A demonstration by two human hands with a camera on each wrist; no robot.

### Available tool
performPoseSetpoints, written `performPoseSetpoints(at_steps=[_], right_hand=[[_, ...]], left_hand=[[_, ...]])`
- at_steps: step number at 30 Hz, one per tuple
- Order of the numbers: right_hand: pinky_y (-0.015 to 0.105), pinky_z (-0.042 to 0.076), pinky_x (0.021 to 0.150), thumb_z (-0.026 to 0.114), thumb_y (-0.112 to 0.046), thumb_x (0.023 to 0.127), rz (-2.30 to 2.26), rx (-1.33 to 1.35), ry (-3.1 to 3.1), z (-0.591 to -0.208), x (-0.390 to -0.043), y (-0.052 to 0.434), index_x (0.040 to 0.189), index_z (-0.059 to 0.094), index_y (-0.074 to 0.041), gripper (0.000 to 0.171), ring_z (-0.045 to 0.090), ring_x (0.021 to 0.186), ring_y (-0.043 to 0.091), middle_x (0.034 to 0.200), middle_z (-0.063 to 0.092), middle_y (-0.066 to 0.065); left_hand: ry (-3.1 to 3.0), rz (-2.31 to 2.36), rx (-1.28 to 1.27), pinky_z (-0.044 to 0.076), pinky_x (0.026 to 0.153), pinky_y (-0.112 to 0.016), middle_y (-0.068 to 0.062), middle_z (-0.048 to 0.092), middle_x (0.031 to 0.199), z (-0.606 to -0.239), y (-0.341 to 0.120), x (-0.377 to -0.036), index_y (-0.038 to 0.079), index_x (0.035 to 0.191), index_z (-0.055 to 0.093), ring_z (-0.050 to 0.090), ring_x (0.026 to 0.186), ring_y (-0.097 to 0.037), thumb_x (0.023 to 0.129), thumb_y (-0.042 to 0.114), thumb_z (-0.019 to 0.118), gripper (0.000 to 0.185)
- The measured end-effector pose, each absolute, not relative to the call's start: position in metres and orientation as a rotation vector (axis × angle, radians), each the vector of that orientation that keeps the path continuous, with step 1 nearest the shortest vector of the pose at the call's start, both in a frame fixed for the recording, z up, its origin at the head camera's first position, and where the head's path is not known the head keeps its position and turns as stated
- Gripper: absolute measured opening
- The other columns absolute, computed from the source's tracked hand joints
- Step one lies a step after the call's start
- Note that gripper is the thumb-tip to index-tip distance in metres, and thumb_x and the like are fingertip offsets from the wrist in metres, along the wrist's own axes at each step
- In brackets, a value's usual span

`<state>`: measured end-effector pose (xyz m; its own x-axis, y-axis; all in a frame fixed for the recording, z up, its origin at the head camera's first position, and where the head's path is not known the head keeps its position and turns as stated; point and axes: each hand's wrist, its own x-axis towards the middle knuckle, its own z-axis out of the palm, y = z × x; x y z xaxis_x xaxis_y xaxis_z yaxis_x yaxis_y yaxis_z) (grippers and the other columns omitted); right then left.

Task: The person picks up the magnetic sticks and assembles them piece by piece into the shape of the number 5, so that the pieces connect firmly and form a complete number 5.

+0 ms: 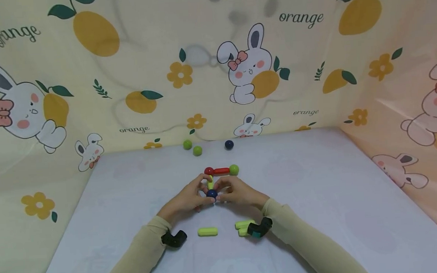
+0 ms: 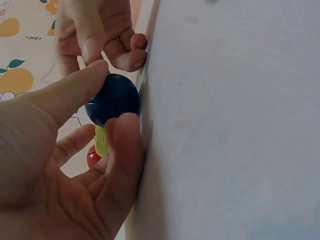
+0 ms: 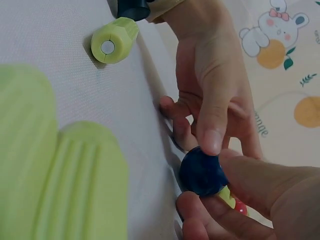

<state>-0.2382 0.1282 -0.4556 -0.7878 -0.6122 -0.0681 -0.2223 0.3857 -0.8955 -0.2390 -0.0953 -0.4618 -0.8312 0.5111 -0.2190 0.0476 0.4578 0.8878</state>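
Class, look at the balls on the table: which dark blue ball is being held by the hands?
The near dark blue ball, pinched between both hands; the other blue ball lies untouched by the back wall.

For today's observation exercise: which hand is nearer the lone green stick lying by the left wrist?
Left. The left hand is just above the green stick; the right hand is farther, up to its right.

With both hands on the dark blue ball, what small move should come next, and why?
Probably fetch the loose green stick and join it to the dark blue ball. Both hands, left hand and right hand, pinch the ball, which already sits on the yellow-green stick leading to the red ball.
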Motion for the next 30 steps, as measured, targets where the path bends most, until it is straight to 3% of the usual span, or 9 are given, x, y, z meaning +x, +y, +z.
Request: performPoseSetpoints(at_steps=[6, 15, 24, 30], right_hand=[[0.027, 0.056, 0.076, 0.068, -0.005, 0.094, -1.371, -0.738, 2.207, -0.455, -0.238, 0.133, 0.121, 0.061, 0.001, 0.028, 0.065, 0.106, 0.024, 0.130, 0.063, 0.021], [0.030, 0.056, 0.077, 0.065, -0.013, 0.099, -1.329, -0.735, 2.209, -0.453, -0.235, 0.147, 0.125, 0.060, 0.001, 0.030, 0.070, 0.089, 0.019, 0.133, 0.063, 0.022], [0.030, 0.053, 0.087, 0.065, -0.019, 0.100, -1.293, -0.770, 2.213, -0.452, -0.227, 0.165, 0.126, 0.060, 0.001, 0.033, 0.069, 0.088, 0.017, 0.128, 0.065, 0.020], [0.030, 0.053, 0.093, 0.066, -0.020, 0.099, -1.208, -0.779, 2.256, -0.451, -0.217, 0.175, 0.124, 0.062, -0.004, 0.031, 0.066, 0.103, 0.018, 0.125, 0.067, 0.013]], left_hand=[[2.265, 1.336, 0.491, 0.048, 0.050, -0.024, -0.012, 0.059, 0.107, -0.462, -0.095, -0.238, 0.018, 0.137, 0.041, 0.051, 0.054, -0.014, 0.094, 0.014, 0.073, 0.054], [2.258, 1.339, 0.461, 0.048, 0.049, -0.023, -0.011, 0.059, 0.107, -0.462, -0.094, -0.240, 0.016, 0.137, 0.042, 0.052, 0.054, -0.014, 0.092, 0.015, 0.075, 0.056], [2.259, 1.352, 0.420, 0.049, 0.049, -0.023, -0.010, 0.060, 0.108, -0.463, -0.093, -0.240, 0.019, 0.136, 0.043, 0.050, 0.053, -0.013, 0.091, 0.017, 0.076, 0.055], [2.266, 1.353, 0.408, 0.049, 0.050, -0.023, -0.010, 0.060, 0.108, -0.462, -0.093, -0.238, 0.020, 0.136, 0.043, 0.051, 0.053, -0.013, 0.091, 0.016, 0.076, 0.055]])
